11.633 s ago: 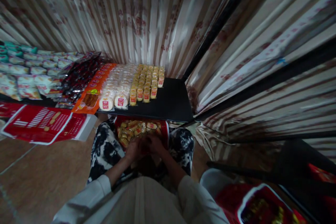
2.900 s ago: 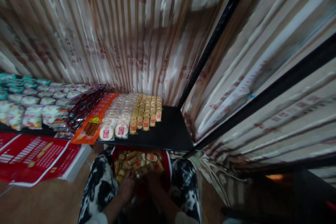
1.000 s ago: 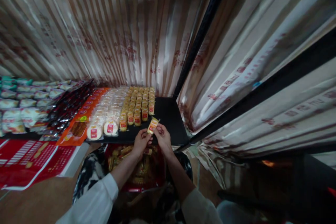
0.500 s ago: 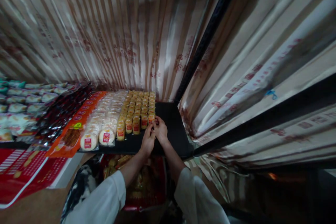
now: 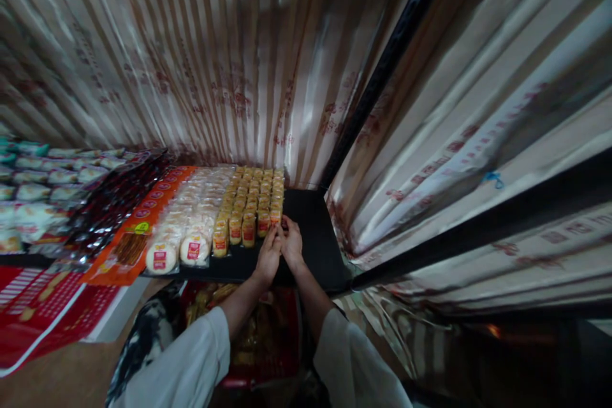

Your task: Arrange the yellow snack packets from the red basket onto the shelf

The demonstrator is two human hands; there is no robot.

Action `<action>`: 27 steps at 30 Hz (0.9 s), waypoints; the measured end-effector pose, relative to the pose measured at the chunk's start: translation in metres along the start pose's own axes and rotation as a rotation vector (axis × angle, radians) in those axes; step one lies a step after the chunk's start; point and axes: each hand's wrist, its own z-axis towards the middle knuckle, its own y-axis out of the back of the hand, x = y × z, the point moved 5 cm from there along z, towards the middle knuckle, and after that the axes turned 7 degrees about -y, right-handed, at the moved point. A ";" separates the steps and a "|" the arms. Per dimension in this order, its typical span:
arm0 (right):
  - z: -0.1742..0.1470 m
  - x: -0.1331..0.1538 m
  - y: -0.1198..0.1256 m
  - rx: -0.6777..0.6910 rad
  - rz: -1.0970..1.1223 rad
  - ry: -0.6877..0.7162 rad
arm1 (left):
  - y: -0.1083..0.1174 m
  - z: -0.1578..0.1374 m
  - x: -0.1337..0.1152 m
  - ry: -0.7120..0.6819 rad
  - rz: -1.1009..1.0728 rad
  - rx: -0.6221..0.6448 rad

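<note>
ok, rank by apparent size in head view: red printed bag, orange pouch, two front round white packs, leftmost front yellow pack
1. Red printed bag, cut off by frame
2. Orange pouch
3. Left white pack, right white pack: alike, unranked
4. Yellow pack

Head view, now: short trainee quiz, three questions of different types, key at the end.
1. Fill in: the pack between the dark packs and the round white packs is mainly ____ in colour.

2. On the shelf, which packs are nearest the left hand and the right hand?
A) round white packs
B) yellow packs
C) dark packs

3. True or false: the two hands are far apart, at opposite ends of the shelf.

Key:
1. orange
2. B
3. False; they are close together.
</note>
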 end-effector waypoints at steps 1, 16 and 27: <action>-0.004 0.001 0.003 -0.019 0.023 0.002 | 0.001 -0.004 -0.002 0.001 -0.008 -0.007; -0.164 0.021 0.001 0.063 -0.033 0.155 | 0.073 -0.115 0.004 -0.191 0.481 0.017; -0.177 -0.063 -0.035 0.323 -0.645 -0.099 | 0.113 -0.128 0.077 0.247 0.721 0.141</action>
